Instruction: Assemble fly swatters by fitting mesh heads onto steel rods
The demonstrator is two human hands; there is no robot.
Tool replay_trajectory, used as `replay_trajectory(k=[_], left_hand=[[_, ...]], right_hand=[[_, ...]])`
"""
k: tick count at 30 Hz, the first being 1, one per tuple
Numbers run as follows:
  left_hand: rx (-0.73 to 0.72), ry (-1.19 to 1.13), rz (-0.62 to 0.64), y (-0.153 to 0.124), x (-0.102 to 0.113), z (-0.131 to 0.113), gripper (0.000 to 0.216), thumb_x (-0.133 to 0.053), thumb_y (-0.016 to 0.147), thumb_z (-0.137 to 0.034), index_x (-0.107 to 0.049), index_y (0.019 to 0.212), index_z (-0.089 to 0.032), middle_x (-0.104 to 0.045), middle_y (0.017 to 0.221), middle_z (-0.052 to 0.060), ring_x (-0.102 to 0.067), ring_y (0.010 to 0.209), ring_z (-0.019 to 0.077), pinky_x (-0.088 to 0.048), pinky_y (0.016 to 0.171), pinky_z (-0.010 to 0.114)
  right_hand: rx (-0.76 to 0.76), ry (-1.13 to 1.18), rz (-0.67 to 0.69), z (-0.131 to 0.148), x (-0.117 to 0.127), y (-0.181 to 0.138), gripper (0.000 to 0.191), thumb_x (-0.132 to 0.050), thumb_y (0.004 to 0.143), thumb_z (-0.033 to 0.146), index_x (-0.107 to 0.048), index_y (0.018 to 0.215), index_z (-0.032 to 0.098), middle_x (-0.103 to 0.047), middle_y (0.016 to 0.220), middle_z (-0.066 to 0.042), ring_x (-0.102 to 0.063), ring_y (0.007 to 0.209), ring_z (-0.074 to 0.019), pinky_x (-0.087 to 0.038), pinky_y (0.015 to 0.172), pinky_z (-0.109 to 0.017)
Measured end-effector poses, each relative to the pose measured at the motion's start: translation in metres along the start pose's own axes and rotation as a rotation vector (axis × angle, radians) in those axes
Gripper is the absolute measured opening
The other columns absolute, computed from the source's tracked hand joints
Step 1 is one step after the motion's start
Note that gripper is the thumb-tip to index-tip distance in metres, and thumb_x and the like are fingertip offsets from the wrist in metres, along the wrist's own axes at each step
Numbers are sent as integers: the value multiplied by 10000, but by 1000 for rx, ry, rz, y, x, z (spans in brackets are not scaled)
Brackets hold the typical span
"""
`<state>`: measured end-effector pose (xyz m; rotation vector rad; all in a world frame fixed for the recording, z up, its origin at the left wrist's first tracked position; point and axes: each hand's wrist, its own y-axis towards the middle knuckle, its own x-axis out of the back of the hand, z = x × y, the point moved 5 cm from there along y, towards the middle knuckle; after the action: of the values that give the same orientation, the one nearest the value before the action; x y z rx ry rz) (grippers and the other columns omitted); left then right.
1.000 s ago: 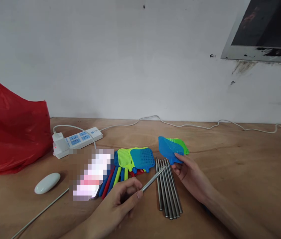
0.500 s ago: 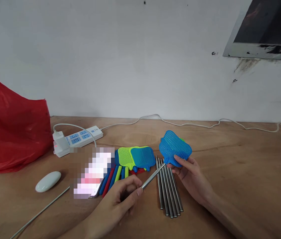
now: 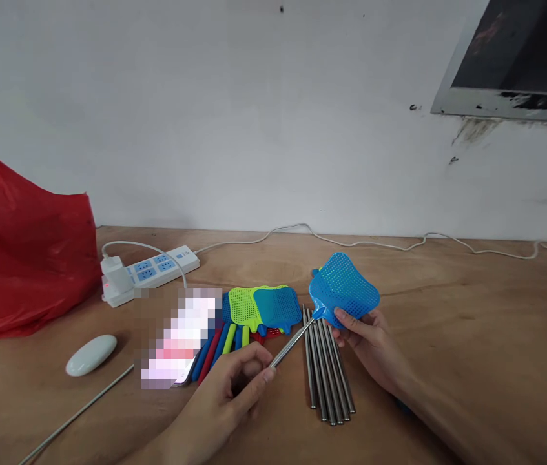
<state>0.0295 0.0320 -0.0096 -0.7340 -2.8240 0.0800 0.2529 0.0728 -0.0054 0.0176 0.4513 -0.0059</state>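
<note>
My left hand point(image 3: 232, 394) pinches a thin steel rod point(image 3: 292, 341) that slants up to the right. The rod's far tip meets the neck of a blue mesh swatter head point(image 3: 345, 289), which my right hand point(image 3: 367, 342) grips from below, tilted up off the table. Under both lies a bundle of several steel rods point(image 3: 326, 368) on the wooden table point(image 3: 471, 323). Left of it sits a pile of green, blue and red swatters point(image 3: 258, 310) with coloured handles.
A red plastic bag point(image 3: 21, 258) stands at the far left. A white power strip point(image 3: 147, 271) with cables, a white oval object point(image 3: 92, 354), a blurred phone point(image 3: 179, 339) and a loose long rod point(image 3: 77, 413) lie on the left half. A wall runs behind.
My right hand lifted and turned the blue swatter head so that its neck faces the rod. My left hand moved the rod's tip up to that neck.
</note>
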Motion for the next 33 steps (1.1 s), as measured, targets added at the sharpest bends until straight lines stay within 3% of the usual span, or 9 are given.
replay_trajectory(k=[10,22,28,33], left_hand=[[-39,37,-19,0,0,1,388,-544,934,-581,-572,911,-195,-460,664,-55,-466,565,117,-379,557,232],[-54,143,-21,-2,1,0,382,-500,959,-563,-550,884,-191,-448,658,-56,-457,584,122,-342,551,236],[-68,52,-8,1,-5,-8,380,-520,958,-548,-547,857,-183,-453,619,-66,-452,549,104,-346,540,219],[-70,24,8,2,-6,-6,374,-536,957,-541,-556,853,-183,-459,598,-73,-459,531,94,-358,530,203]], right_hand=[[-61,-22,72,-7,-2,-3,249,-887,668,336,-704,709,173,-692,658,-6,-599,524,-114,-479,461,-211],[4,-40,110,-8,-1,-5,239,-870,704,340,-706,747,172,-675,655,1,-592,525,-107,-476,456,-204],[-151,29,153,-10,-17,-12,284,-871,696,374,-670,739,177,-697,661,-8,-591,518,-102,-468,465,-200],[-140,-31,163,-13,-29,-18,307,-885,670,388,-680,747,173,-696,650,-3,-576,512,-95,-465,454,-192]])
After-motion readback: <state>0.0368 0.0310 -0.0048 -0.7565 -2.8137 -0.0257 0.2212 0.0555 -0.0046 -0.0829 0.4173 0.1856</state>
